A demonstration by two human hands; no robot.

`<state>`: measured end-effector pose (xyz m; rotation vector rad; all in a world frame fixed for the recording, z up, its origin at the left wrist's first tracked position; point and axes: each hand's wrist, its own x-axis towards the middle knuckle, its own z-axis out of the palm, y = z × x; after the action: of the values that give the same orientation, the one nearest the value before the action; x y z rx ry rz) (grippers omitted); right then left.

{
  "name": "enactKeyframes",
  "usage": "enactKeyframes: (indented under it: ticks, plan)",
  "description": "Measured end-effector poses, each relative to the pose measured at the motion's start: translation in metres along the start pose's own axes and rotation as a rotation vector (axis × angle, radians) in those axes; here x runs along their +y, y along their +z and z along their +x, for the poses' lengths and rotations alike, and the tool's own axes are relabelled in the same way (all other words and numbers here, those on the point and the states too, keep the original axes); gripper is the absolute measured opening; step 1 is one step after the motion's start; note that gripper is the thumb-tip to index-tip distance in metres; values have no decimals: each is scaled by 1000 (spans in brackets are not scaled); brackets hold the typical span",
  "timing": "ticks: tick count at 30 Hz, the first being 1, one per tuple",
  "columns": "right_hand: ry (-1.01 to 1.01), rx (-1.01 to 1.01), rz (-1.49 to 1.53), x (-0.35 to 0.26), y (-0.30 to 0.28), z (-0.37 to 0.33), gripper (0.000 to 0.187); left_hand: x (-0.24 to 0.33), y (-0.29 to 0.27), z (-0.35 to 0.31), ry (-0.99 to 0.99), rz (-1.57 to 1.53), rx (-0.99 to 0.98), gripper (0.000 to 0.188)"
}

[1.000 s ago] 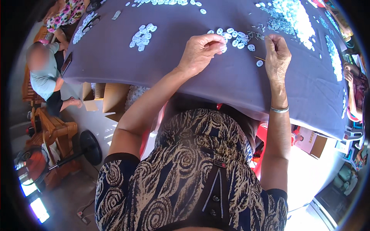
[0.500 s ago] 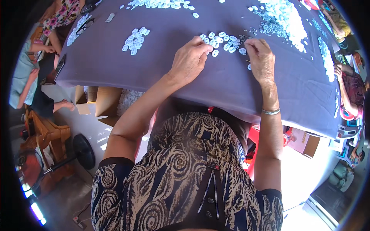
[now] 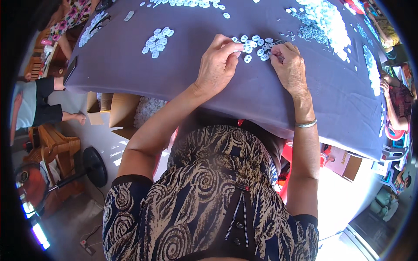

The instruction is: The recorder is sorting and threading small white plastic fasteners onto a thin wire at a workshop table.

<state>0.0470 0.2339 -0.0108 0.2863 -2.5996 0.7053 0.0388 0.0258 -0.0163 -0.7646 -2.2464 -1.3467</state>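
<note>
A table draped in a grey-purple cloth [image 3: 183,74] spreads before me. My left hand [image 3: 217,63] rests on the cloth with fingertips pinched at a small white ring in a cluster of white ring-shaped pieces [image 3: 254,45]. My right hand [image 3: 289,67] lies just right of that cluster, fingers curled at its edge; whether it holds a piece is hidden. A silver bangle [image 3: 306,124] circles my right wrist.
Another small pile of white rings [image 3: 156,42] lies to the left, a large heap [image 3: 326,19] at the far right. Other people sit at the table's left [image 3: 39,104] and right [image 3: 398,108]. Cardboard boxes [image 3: 117,108], a wooden chair [image 3: 54,143] and a fan [image 3: 32,185] stand below.
The view has shifted, so both hands sit lower and more to the left in the picture. My left hand's fingers have closed toward the ring cluster; my right hand has drawn closer to it.
</note>
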Motion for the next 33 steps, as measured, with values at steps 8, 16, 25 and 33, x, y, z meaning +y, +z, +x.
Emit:
enactKeyframes:
  ticks: [8, 16, 25, 33]
  plan:
    - [197, 70, 409, -16, -5, -3, 12, 10, 11, 2, -20, -264, -1, 18]
    - [321, 19, 1115, -42, -9, -6, 9, 27, 11, 6, -283, -547, -86, 34]
    - [350, -50, 1046, -54, -3, -9, 7, 18, 14, 1, -205, -657, 43, 30]
    - [374, -125, 980, -60, 1, -10, 10, 17, 5, 2, -288, -730, 2, 29]
